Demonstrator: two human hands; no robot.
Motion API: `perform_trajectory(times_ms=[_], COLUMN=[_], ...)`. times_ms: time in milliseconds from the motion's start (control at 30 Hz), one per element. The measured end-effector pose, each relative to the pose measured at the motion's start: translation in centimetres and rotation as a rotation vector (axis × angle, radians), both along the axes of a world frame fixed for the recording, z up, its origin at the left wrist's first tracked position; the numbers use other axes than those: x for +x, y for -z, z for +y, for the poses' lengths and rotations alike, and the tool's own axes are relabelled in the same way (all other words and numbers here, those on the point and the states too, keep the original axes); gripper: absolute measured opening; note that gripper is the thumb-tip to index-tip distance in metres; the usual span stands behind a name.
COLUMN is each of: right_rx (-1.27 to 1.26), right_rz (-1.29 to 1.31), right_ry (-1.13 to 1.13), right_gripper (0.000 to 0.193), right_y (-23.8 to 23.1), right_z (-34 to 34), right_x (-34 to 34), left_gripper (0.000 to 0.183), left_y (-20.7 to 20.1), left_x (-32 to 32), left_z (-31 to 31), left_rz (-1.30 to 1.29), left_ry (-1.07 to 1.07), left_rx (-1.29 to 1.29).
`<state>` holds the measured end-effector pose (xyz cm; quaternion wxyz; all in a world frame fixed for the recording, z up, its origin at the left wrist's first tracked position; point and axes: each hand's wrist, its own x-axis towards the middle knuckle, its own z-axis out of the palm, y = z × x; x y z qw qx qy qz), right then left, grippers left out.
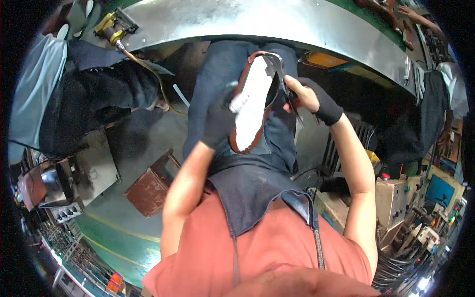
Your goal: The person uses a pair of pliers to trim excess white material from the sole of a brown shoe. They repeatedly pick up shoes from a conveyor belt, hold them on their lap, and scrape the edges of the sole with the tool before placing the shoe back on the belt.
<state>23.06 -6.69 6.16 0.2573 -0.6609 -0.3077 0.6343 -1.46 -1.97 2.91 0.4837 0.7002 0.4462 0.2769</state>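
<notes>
Pale blue cloth, a sleeve or shirt of another person (34, 94), fills the far left edge, and beside it a dark bundle of fabric (94, 106) lies slumped over a low grey metal box (96, 163). Above these, a yellow-bodied air tool (113, 25) with a hose rests on the curved sheet-metal counter (307, 22) that arcs across the top of the view. On the grey floor below stands a small rust-brown stool (148, 188), near the person's left arm.

Moving toward the middle, the left hand (217, 121), in a dark glove, is blurred; its fingers look wrapped round the left side of a shoe (252, 101), though the exact grip cannot be made out. The shoe is held up over the lap, sole side facing the camera: a white insole area edged by a reddish-brown rim, toe end pointing up toward the counter. It hangs in the air above the dark blue apron (257, 183), touching nothing but the hands.

Just to the right, the right hand (307, 96), with a black wrist wrap, has its fingers closed on a dark metal pincer tool (284, 81), whose head meets the upper right edge of the shoe.

Farther right are beige machine housings (396, 198) with cables, and at the top right corner another person's hand (413, 15) on the counter.
</notes>
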Motion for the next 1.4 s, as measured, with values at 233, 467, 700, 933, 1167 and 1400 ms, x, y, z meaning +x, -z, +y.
perform_trajectory(times_ms=[233,467,700,933,1167,1400], right_rx=[0.193,0.542,0.626,-0.003,0.824,0.022], right_rz=[-0.352,-0.886,-0.866,-0.546,-0.857,-0.118], right_ry=[-0.586,-0.536,-0.590,-0.845,-0.711,-0.201], right_gripper=[0.054,0.056,0.052,0.066,0.037,0.061], right_y=[-2.0,2.3,2.8,-5.1,-12.6,2.6], right_z=[0.4,0.3,0.4,4.5,3.6,-6.0], right_x=[3.1,-0.5,-0.5,3.6,-3.2,-2.6], left_gripper=[0.040,0.067,0.052,0.038,0.061,0.059], left_y=[-1.7,5.1,3.2,1.3,6.1,4.2], left_x=[-1.0,1.3,2.0,7.0,4.4,-2.3], left_z=[-0.3,-3.5,2.0,3.0,5.2,-5.0], left_rz=[0.054,0.137,-0.428,0.308,0.177,-0.519], left_ry=[0.285,-0.042,0.060,0.035,0.069,0.034], left_rx=[-0.140,0.230,-0.499,0.164,0.171,-0.681])
